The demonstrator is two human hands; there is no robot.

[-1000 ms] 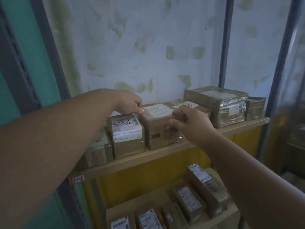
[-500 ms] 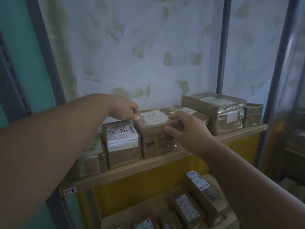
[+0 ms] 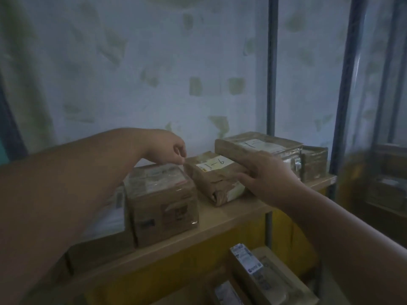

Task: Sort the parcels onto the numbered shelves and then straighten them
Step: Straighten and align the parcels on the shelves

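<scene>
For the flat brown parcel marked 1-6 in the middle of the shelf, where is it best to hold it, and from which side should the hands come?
Probably by its two long side edges, from the front. The parcel lies flat and low, its crumpled short end facing the shelf edge, and both sides have some room for fingers.

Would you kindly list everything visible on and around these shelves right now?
Taped cardboard box: one, brown, upper shelf, left of centre.
Paper-wrapped parcel marked 1-6: one, brown, upper shelf, centre, angled.
Large film-wrapped parcel: one, brown, upper shelf, behind the right hand.
Small wrapped parcel: one, brown, far right of the upper shelf.
Upper shelf: one, light wood.
Lower-shelf parcels: several, brown with white labels, below.
Shelf uprights: at least two, blue-grey.
Left hand: fingers curled, at the parcel's back corner.
Right hand: fingers against the parcel's right side.
</scene>
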